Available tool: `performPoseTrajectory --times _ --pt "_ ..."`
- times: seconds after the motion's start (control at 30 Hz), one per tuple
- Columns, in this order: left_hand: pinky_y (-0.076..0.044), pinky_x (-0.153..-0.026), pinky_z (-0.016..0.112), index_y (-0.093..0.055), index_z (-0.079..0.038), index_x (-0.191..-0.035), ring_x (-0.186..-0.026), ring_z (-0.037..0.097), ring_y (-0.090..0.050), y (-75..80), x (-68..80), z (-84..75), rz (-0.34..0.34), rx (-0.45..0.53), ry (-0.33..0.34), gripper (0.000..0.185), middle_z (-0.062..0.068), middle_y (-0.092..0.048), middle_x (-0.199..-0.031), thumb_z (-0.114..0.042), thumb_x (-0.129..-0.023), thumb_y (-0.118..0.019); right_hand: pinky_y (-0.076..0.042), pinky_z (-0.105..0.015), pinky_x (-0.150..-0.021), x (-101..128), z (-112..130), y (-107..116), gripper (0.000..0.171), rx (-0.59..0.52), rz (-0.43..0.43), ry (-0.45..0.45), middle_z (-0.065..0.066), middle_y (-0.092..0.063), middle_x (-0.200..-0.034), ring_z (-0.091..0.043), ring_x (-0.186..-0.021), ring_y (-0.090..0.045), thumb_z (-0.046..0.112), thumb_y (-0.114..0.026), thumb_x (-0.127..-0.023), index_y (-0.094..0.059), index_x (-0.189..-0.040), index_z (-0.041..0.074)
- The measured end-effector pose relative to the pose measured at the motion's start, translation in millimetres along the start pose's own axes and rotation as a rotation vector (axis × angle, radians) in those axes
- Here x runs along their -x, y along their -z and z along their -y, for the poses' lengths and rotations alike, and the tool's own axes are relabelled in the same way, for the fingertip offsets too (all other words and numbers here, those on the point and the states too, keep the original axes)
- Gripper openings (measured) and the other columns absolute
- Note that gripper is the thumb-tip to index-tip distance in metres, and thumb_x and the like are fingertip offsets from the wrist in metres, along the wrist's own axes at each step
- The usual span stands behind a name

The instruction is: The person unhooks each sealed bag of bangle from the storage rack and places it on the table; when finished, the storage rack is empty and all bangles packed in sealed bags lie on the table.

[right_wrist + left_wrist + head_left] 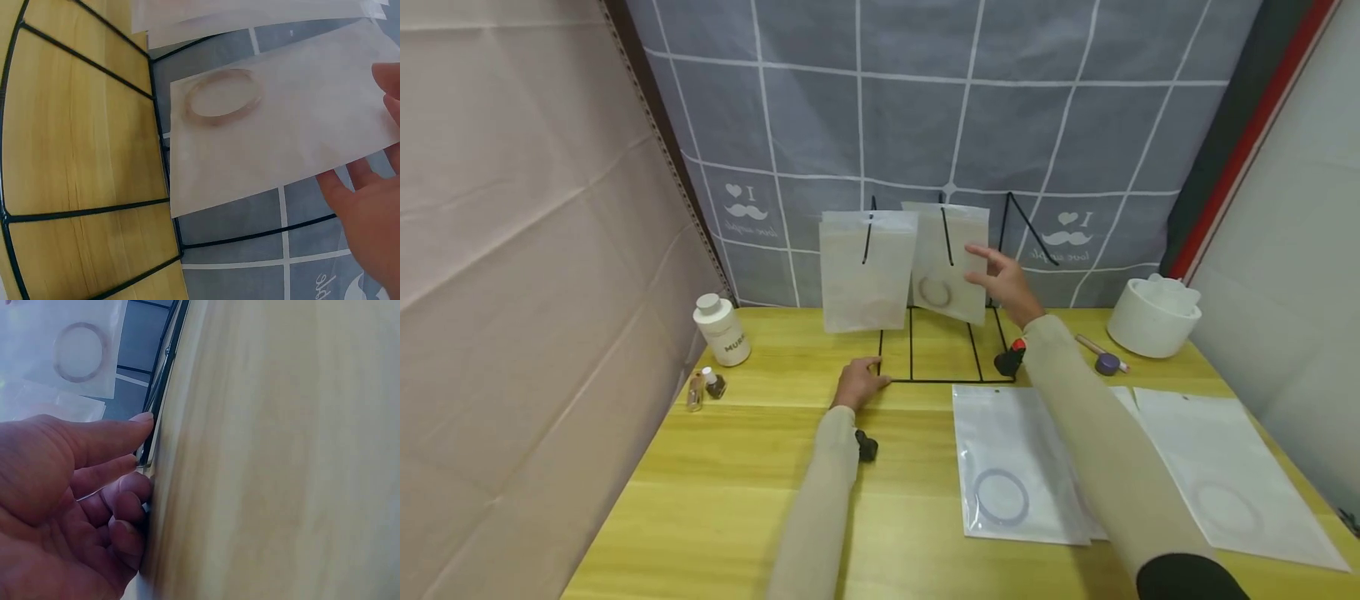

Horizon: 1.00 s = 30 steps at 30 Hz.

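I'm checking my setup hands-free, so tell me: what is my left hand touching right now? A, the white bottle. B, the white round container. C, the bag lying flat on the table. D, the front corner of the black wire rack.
D: the left hand rests on the table with its fingertips against the front left corner of the black wire rack, well apart from the white bottle.

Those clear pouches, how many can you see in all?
4 for certain. Two hang on the black wire rack: left pouch and right pouch, by the right hand. Two lie flat: near pouch, far-right pouch. Another may be hidden underneath.
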<state>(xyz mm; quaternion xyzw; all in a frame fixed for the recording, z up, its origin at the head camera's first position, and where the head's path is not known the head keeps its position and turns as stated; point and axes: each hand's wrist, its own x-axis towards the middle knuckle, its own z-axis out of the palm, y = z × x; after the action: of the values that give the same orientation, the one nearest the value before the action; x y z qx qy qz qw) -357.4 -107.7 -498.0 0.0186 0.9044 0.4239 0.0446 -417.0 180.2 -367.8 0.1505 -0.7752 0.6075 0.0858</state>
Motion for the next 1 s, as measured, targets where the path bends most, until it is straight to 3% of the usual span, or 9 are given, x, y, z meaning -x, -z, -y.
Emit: performPoseTrajectory --times 0.03,0.13,0.3,0.4,0.47,0.53,0.7,0.9,1.0 --pt "-0.045 -0.108 0.053 -0.058 -0.01 -0.143 -0.134 0.036 -0.052 0.0 0.3 -0.3 0.001 0.001 -0.001 0.051 0.013 -0.055 -0.147 -0.019 -0.095 -0.072 -0.04 -0.027 -0.098 1 1 -1 0.056 0.014 0.011 0.004 -0.004 -0.037 -0.162 -0.008 -0.114 -0.044 0.01 -0.066 -0.098 -0.049 -0.151 0.012" --pt "-0.046 -0.107 0.052 -0.058 -0.01 -0.143 -0.132 0.036 -0.054 -1.0 0.8 -0.5 0.007 -0.008 -0.015 0.051 0.014 -0.056 -0.146 -0.019 -0.095 -0.072 -0.04 -0.032 -0.097 2 0 -2 0.057 0.056 0.026 0.025 -0.006 -0.038 -0.161 -0.016 -0.109 -0.046 0.007 -0.066 -0.097 -0.048 -0.151 0.01" --pt "-0.048 -0.105 0.051 -0.059 -0.009 -0.143 -0.126 0.038 -0.058 -2.0 1.4 -0.5 0.01 -0.023 -0.025 0.051 0.014 -0.06 -0.142 -0.019 -0.095 -0.072 -0.039 -0.039 -0.105 6 -1 -2 0.058 0.14 0.045 0.031 -0.006 -0.038 -0.161 -0.017 -0.137 -0.039 0.006 -0.067 -0.096 -0.049 -0.151 0.012" --pt "-0.047 -0.107 0.052 -0.058 -0.009 -0.143 -0.127 0.038 -0.057 -0.6 0.9 -0.8 0.002 -0.021 -0.019 0.051 0.014 -0.059 -0.143 -0.019 -0.095 -0.072 -0.045 -0.031 -0.088 11 6 -4 0.056 0.159 0.038 0.055 -0.009 -0.041 -0.159 -0.021 -0.107 -0.054 0.004 -0.067 -0.096 -0.05 -0.149 0.011" --pt "-0.046 -0.108 0.052 -0.058 -0.009 -0.143 -0.133 0.036 -0.052 0.6 0.5 -0.7 -0.003 -0.018 -0.017 0.051 0.013 -0.057 -0.145 -0.018 -0.095 -0.072 -0.042 -0.025 -0.072 17 15 -7 0.054 0.177 0.029 0.094 -0.015 -0.046 -0.154 -0.019 -0.081 -0.048 0.002 -0.067 -0.095 -0.053 -0.147 0.006" --pt "-0.046 -0.107 0.052 -0.058 -0.009 -0.143 -0.133 0.036 -0.052 1.4 0.3 -0.6 -0.003 -0.015 -0.013 0.051 0.014 -0.057 -0.145 -0.018 -0.095 -0.073 -0.036 -0.023 -0.06 25 24 -9 0.05 0.203 0.016 0.151 -0.021 -0.052 -0.148 -0.018 -0.067 -0.037 -0.001 -0.067 -0.094 -0.055 -0.142 -0.001" --pt "-0.047 -0.106 0.052 -0.059 -0.009 -0.143 -0.132 0.036 -0.053 1.7 -0.1 0.0 0.01 0.0 -0.001 0.051 0.014 -0.057 -0.145 -0.019 -0.095 -0.073 -0.034 -0.02 -0.054 38 26 -10 0.043 0.246 -0.014 0.261 -0.028 -0.058 -0.138 -0.01 -0.063 -0.038 -0.004 -0.067 -0.093 -0.06 -0.135 -0.008" --pt "-0.046 -0.107 0.053 -0.058 -0.008 -0.143 -0.133 0.037 -0.052 2.0 0.6 -0.7 0.01 -0.003 -0.01 0.051 0.015 -0.056 -0.145 -0.02 -0.095 -0.072 -0.039 -0.017 -0.054 43 4 -3 0.038 0.314 -0.027 0.313 -0.021 -0.065 -0.13 -0.004 -0.058 -0.044 0.004 -0.069 -0.095 -0.066 -0.133 0.002" --pt "-0.046 -0.107 0.053 -0.058 -0.008 -0.143 -0.132 0.037 -0.053 2.8 0.9 -1.3 0.005 -0.009 -0.019 0.051 0.016 -0.057 -0.144 -0.019 -0.095 -0.072 -0.044 -0.015 -0.059 48 1 0 0.035 0.353 -0.036 0.356 -0.019 -0.067 -0.129 -0.004 -0.066 -0.052 0.005 -0.071 -0.094 -0.069 -0.129 0.003"
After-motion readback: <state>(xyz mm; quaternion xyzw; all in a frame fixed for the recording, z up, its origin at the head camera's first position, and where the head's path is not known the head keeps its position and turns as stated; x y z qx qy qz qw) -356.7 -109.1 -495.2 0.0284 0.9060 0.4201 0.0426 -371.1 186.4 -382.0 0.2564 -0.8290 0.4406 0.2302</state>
